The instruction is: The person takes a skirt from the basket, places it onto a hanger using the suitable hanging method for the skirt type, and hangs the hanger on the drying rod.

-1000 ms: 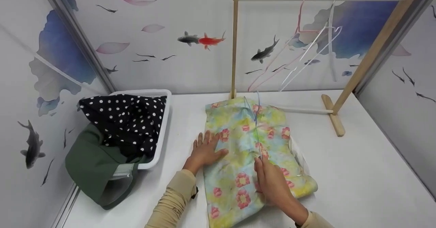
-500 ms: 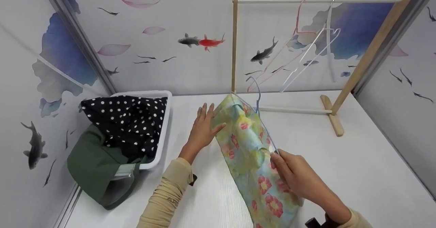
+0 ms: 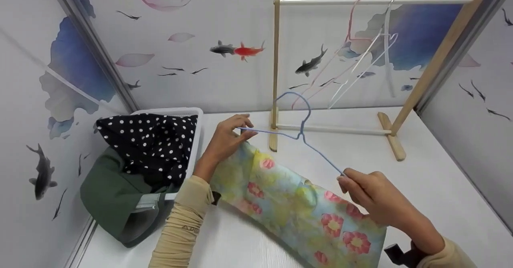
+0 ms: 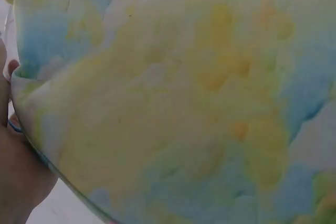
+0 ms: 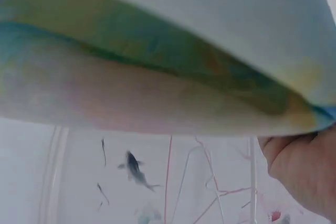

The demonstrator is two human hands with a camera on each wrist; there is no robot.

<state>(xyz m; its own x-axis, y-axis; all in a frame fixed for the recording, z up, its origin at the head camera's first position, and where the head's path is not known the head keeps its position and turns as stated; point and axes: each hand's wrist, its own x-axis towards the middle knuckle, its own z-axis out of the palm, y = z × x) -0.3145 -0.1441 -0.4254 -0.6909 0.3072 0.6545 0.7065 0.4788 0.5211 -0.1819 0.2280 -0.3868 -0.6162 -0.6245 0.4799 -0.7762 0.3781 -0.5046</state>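
Note:
A thin blue clothes hanger point(image 3: 323, 155) is raised over the table, its hook upward. Its left end is pinched by my left hand point(image 3: 224, 140), and my right hand point(image 3: 378, 196) grips its right arm. Below it hangs a yellow, blue and pink floral garment point(image 3: 288, 200), slanting down to the right; its exact kind is unclear. The cloth point(image 4: 173, 93) fills most of the left wrist view, with part of a hand point(image 4: 26, 171) at the left edge. In the right wrist view, an open fold of the cloth point(image 5: 147, 98) spreads above a hand point(image 5: 304, 166).
A white basket point(image 3: 195, 140) at left holds black polka-dot cloth point(image 3: 148, 144) and a green garment point(image 3: 108, 196) draped over its front. A wooden rack point(image 3: 275, 59) stands at the back right, with a pink hanger point(image 3: 350, 23) and white hangers point(image 3: 364, 61) on its bar.
The hanger and floral garment have risen off the table and turned. My left hand went from lying flat on the cloth to pinching the hanger's left end; my right hand moved right.

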